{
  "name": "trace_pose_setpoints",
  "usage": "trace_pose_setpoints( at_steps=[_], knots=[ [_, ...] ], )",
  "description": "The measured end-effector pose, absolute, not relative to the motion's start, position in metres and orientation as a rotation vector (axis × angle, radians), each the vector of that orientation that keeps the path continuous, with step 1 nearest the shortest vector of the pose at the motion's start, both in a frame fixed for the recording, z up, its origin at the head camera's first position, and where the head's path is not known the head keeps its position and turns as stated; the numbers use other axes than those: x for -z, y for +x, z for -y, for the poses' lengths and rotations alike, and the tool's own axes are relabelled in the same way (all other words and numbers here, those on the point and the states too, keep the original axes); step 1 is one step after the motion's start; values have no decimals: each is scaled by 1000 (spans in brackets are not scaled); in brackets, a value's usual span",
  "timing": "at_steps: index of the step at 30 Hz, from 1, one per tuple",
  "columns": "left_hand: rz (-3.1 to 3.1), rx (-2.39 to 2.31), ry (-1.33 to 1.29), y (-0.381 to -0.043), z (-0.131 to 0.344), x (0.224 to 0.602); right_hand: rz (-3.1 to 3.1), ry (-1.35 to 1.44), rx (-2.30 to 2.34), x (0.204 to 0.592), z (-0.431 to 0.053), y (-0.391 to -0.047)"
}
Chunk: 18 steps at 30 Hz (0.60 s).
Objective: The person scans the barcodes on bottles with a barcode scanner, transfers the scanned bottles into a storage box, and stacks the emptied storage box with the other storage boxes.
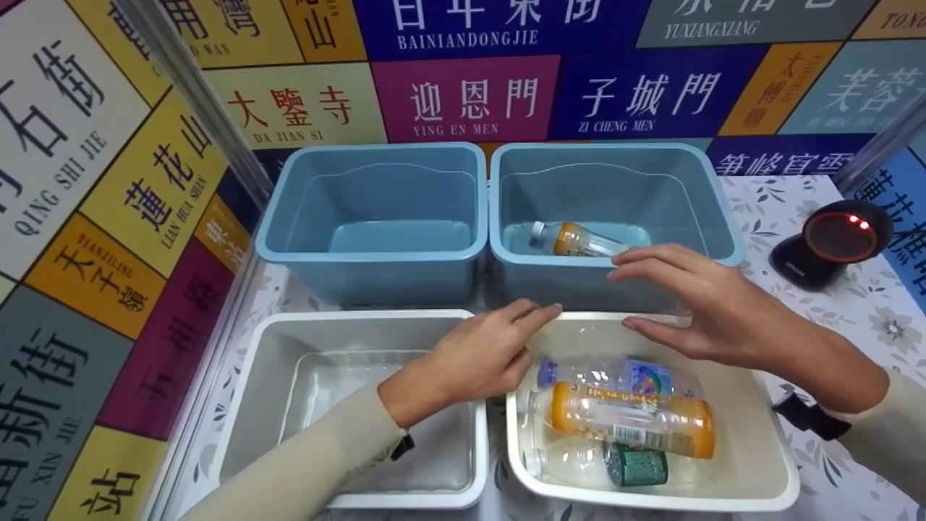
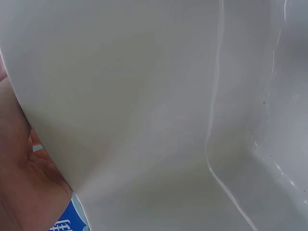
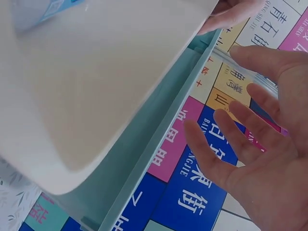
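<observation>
My right hand (image 1: 716, 307) hovers by the near rim of the right blue bin (image 1: 615, 148), thumb and fingers spread with nothing between them; the right wrist view also has its fingers apart. Inside that bin a plastic bottle with an orange label (image 1: 571, 239) lies on its side. My left hand (image 1: 485, 354) is over the inner rims of the two white bins, its index finger stretched out and nothing held. Below the hands, the right white bin (image 1: 778, 470) holds an orange-labelled bottle (image 1: 629, 420), a purple-capped bottle (image 1: 600, 373) and a green-labelled bottle (image 1: 636, 465), all lying down.
Left of the hands stand another blue bin (image 1: 376, 257) and another white bin (image 1: 249, 405). A black scanner-like device (image 1: 832, 242) with red lights stands at the right on the flower-patterned tabletop (image 1: 886, 325). Panels with printed place names (image 1: 466, 98) rise behind and to the left.
</observation>
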State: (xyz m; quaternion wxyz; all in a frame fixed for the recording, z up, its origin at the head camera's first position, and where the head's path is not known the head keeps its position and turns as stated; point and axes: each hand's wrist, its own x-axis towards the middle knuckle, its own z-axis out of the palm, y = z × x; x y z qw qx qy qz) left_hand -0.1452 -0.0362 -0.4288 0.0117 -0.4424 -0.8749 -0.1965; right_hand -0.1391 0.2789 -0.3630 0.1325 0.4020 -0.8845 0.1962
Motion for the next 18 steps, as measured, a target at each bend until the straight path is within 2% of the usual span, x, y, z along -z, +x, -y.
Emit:
trace_pose_setpoints(
  at_steps=[18],
  knots=[
    [2733,607,-1388,-146,37,429,2691,1246,-541,371,-271,-113]
  ],
)
